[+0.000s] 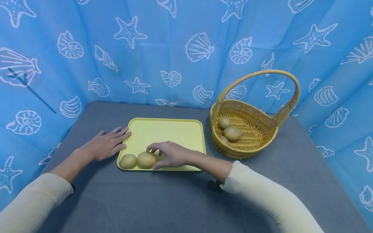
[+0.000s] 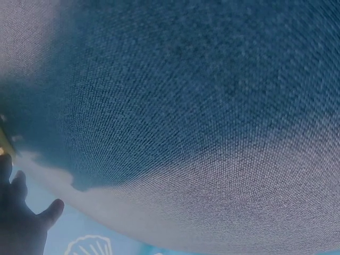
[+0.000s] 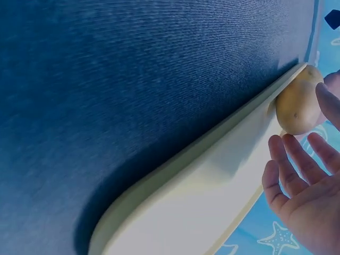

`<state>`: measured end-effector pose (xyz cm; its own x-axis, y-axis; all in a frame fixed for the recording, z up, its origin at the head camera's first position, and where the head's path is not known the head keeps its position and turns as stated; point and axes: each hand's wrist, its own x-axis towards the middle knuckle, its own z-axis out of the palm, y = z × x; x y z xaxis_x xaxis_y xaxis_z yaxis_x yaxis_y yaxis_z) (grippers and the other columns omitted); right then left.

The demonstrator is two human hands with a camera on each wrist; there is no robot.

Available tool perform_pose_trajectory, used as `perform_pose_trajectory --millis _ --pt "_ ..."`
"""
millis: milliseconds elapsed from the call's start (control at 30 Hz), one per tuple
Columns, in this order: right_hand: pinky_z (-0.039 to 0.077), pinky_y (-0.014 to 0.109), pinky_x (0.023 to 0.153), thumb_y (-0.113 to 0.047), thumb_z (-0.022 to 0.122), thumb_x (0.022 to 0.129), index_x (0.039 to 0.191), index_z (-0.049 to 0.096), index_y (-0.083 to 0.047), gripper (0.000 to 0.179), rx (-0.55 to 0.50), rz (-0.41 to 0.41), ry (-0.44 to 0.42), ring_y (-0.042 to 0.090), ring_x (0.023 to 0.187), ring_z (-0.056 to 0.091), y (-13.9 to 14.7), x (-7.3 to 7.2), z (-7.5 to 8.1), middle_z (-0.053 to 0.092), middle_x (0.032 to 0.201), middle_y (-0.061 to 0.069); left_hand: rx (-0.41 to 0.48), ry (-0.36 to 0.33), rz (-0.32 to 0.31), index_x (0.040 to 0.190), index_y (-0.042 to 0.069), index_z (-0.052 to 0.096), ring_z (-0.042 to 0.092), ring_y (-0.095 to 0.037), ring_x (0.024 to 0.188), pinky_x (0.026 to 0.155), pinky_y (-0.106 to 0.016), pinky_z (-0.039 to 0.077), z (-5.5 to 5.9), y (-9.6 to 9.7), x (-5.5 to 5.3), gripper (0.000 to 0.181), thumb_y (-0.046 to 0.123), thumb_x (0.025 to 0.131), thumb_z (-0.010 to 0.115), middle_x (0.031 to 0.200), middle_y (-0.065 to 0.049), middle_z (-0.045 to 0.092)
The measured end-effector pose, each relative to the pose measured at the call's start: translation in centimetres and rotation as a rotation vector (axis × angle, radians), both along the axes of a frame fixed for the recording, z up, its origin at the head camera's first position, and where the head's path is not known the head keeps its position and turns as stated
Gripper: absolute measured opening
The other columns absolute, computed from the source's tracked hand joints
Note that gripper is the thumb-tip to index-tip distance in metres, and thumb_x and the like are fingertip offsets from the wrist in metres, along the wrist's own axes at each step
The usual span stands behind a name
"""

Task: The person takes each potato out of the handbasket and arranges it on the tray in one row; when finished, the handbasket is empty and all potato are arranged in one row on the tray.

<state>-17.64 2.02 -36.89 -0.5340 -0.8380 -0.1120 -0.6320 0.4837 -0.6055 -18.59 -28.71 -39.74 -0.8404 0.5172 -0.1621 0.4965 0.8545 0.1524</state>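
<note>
Two potatoes lie side by side in the near left corner of a pale yellow tray: a smaller potato at the corner and a larger potato to its right. At the larger one's right side is my right hand, thumb and fingers spread apart and loosely bent. The right wrist view shows this hand with its fingertips close by the potato, not wrapped round it; whether they touch is unclear. My left hand lies flat, fingers straight, fingertips on the tray's left rim.
Right of the tray stands a wicker basket with a tall arched handle. Inside it, at the left, are three potatoes. A grey cloth covers the table, and a blue curtain with shell prints hangs behind.
</note>
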Motion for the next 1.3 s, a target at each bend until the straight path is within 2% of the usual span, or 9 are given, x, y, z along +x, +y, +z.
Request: perform_pose_trajectory --millis 200,467,700,833,967,1133,1300 --pt "0.05 0.032 0.091 -0.024 0.079 0.089 0.14 0.055 -0.01 0.059 0.002 0.006 -0.014 0.021 0.111 0.063 2.4 0.5 0.8 0.062 0.134 0.005 -0.003 -0.007 -0.004 0.158 0.013 0.03 0.021 -0.042 0.148 0.106 -0.074 0.019 0.0 0.0 0.0 0.06 0.045 0.108 0.038 0.163 -0.014 0.024" --pt "0.051 0.049 0.091 -0.022 0.078 0.089 0.139 0.055 -0.008 0.057 -0.049 -0.015 -0.034 0.029 0.113 0.063 8.5 0.9 3.4 0.06 0.136 0.01 0.008 -0.016 -0.004 0.158 0.013 0.03 0.02 -0.041 0.148 0.106 -0.075 0.018 0.2 0.1 -0.1 0.06 0.045 0.108 0.037 0.163 -0.014 0.024" --pt "0.053 0.036 0.08 -0.03 0.079 0.087 0.135 0.06 -0.017 0.053 -0.012 -0.153 0.044 0.013 0.104 0.062 14.2 0.7 5.9 0.064 0.126 -0.004 0.005 -0.016 -0.002 0.158 0.013 0.03 0.02 -0.041 0.148 0.106 -0.075 0.018 0.1 0.1 0.0 0.06 0.045 0.107 0.038 0.163 -0.014 0.024" --pt "0.052 0.041 0.083 -0.029 0.079 0.088 0.133 0.062 -0.016 0.05 0.017 -0.234 0.048 0.018 0.101 0.061 16.9 0.2 6.8 0.065 0.121 -0.004 0.003 -0.018 -0.001 0.158 0.013 0.03 0.02 -0.042 0.148 0.106 -0.075 0.019 0.1 0.1 0.0 0.06 0.045 0.107 0.038 0.163 -0.014 0.024" --pt "0.052 0.047 0.084 -0.025 0.079 0.088 0.131 0.063 -0.012 0.048 0.011 -0.259 0.043 0.027 0.101 0.062 19.3 -0.6 7.0 0.066 0.119 0.002 -0.003 -0.015 -0.001 0.158 0.013 0.03 0.021 -0.042 0.148 0.106 -0.075 0.019 0.1 0.1 0.0 0.061 0.045 0.107 0.038 0.163 -0.014 0.024" --pt "0.052 0.05 0.09 -0.026 0.08 0.086 0.135 0.06 -0.006 0.056 0.034 -0.262 0.048 0.03 0.111 0.064 22.0 -2.0 7.0 0.065 0.128 0.009 -0.006 -0.011 0.0 0.158 0.013 0.03 0.021 -0.042 0.148 0.106 -0.075 0.019 0.0 0.0 0.0 0.06 0.044 0.108 0.038 0.163 -0.014 0.024" --pt "0.048 0.057 0.096 -0.021 0.081 0.085 0.144 0.05 -0.002 0.069 0.107 -0.246 -0.034 0.039 0.121 0.058 24.2 -3.3 7.6 0.054 0.143 0.019 -0.001 -0.01 -0.002 0.158 0.012 0.031 0.021 -0.042 0.148 0.106 -0.075 0.02 0.1 0.1 0.0 0.06 0.044 0.108 0.038 0.163 -0.014 0.025"
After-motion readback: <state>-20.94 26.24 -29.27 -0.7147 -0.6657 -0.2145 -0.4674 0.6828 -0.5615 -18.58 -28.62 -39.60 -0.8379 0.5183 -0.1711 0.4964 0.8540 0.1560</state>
